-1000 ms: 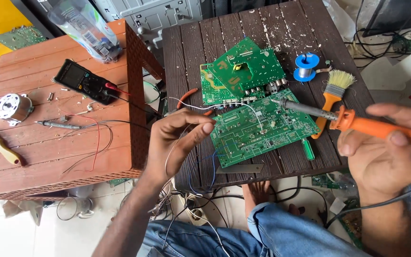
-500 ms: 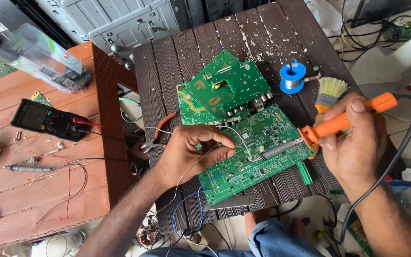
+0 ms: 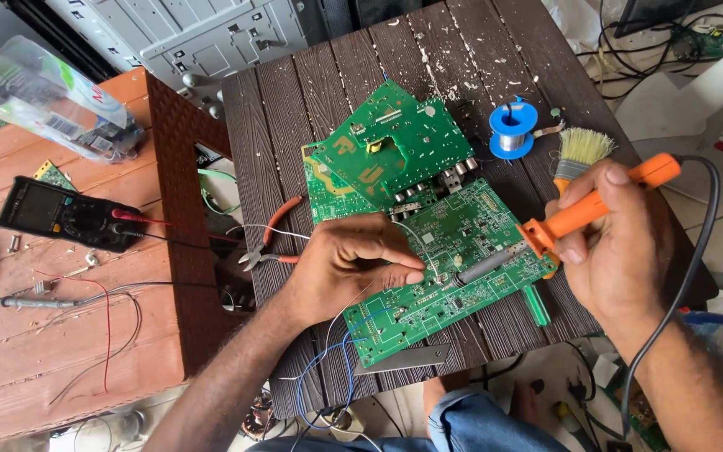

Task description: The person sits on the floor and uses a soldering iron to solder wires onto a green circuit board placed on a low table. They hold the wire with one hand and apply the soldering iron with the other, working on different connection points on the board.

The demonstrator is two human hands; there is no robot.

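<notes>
A green circuit board (image 3: 453,268) lies on a dark brown slatted table (image 3: 294,125), with a second green board (image 3: 391,151) overlapping its far edge. My left hand (image 3: 349,264) rests on the near board, pinching a thin solder wire (image 3: 407,234) against it. My right hand (image 3: 621,243) grips an orange-handled soldering iron (image 3: 579,213); the iron's metal tip touches the board beside my left fingertips. Its black cord loops off to the right.
Orange-handled pliers (image 3: 269,243) lie left of my left hand. A blue solder spool (image 3: 512,130) and a brush (image 3: 579,155) sit at the back right. A black multimeter (image 3: 64,213) with probe leads rests on the reddish table (image 3: 43,368) to the left, near a plastic bottle (image 3: 52,100).
The view has shifted closer. My right hand brought the soldering iron down from the right until its tip met the board; my left hand settled onto the board with the solder wire.
</notes>
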